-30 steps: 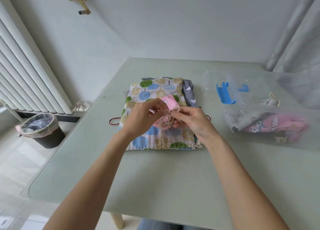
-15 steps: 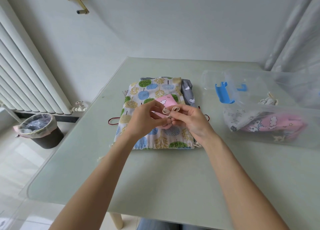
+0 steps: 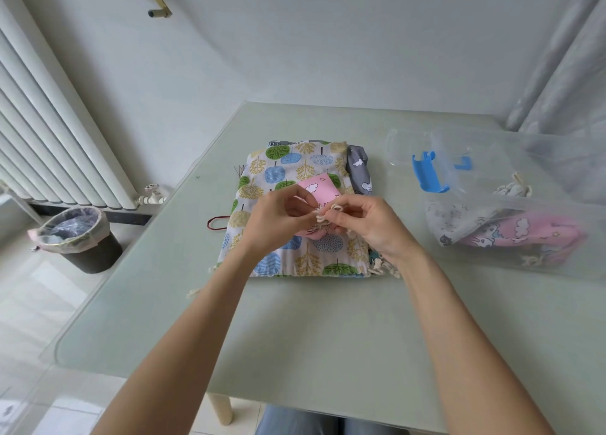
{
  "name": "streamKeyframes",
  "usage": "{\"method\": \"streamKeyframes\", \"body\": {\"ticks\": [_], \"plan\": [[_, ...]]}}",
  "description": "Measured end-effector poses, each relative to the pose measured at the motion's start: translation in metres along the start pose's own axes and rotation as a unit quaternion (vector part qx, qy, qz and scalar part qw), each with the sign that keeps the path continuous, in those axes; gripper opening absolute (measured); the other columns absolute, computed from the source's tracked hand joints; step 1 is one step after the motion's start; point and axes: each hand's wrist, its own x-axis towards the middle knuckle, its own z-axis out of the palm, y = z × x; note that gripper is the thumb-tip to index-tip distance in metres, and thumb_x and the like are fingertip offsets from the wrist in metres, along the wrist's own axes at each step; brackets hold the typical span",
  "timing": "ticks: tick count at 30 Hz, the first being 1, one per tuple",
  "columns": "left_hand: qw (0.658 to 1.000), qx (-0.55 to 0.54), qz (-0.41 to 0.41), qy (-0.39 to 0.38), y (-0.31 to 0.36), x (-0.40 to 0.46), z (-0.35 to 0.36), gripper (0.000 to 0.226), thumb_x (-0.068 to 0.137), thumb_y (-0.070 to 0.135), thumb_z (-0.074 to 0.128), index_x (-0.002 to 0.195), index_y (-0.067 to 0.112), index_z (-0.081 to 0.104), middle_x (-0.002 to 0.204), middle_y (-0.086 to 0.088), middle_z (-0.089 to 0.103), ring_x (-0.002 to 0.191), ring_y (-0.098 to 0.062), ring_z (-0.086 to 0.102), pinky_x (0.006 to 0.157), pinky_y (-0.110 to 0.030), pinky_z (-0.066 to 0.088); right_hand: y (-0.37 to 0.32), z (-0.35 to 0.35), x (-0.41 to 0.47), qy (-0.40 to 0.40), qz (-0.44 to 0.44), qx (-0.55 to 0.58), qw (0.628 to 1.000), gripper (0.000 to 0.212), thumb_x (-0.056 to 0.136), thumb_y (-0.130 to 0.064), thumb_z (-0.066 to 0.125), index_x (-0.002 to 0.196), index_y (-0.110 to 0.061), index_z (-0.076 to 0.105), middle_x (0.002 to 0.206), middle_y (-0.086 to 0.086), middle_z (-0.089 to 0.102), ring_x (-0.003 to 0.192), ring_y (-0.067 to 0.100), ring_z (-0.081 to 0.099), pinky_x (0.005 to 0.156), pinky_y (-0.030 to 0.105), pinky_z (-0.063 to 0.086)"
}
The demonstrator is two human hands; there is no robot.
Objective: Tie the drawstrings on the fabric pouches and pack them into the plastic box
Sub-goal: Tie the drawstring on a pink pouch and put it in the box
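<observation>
A small pink pouch (image 3: 319, 188) is held just above a stack of larger pouches, the top one printed with trees (image 3: 288, 169). My left hand (image 3: 278, 218) and my right hand (image 3: 367, 223) pinch its cream drawstring (image 3: 324, 213) between their fingertips, the cord looped between them. A grey pouch (image 3: 359, 169) peeks out at the stack's right edge. The clear plastic box (image 3: 531, 270) stands to the right, holding a pink pouch (image 3: 524, 234) and a pale grey one (image 3: 452, 218).
The box's clear lid with blue clips (image 3: 426, 175) lies behind the box. A red cord loop (image 3: 216, 221) sticks out left of the stack. A bin (image 3: 78, 237) and radiator (image 3: 49, 146) stand on the left, off the table (image 3: 311, 329).
My fingers have kept working the cream cord; the loops have shifted between the two hands. The pink pouch stays in place over the stack.
</observation>
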Motion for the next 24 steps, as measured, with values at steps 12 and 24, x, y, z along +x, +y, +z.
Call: {"method": "streamKeyframes", "body": {"ticks": [12, 24], "plan": [[0.983, 0.162, 0.084, 0.038, 0.004, -0.002, 0.009, 0.014, 0.073, 0.014, 0.077, 0.084, 0.014, 0.068, 0.075, 0.0, 0.072, 0.066, -0.004, 0.067, 0.067, -0.019, 0.056, 0.008, 0.005, 0.003, 0.091, -0.001, -0.006, 0.996, 0.008, 0.084, -0.015, 0.068, 0.087, -0.008, 0.07, 0.08, 0.009, 0.072, 0.074, 0.024, 0.068, 0.073, 0.052, 0.053], [0.992, -0.115, -0.03, -0.05, 0.007, -0.001, -0.004, 0.007, 0.08, 0.002, 0.068, 0.083, 0.008, 0.07, 0.074, 0.0, 0.072, 0.069, -0.01, 0.067, 0.062, -0.016, 0.051, -0.001, -0.003, -0.002, -0.022, -0.002, 0.08, 0.997, 0.009, 0.077, -0.003, 0.066, 0.086, -0.006, 0.065, 0.074, -0.002, 0.067, 0.066, 0.009, 0.06, 0.064, 0.018, 0.052]]}}
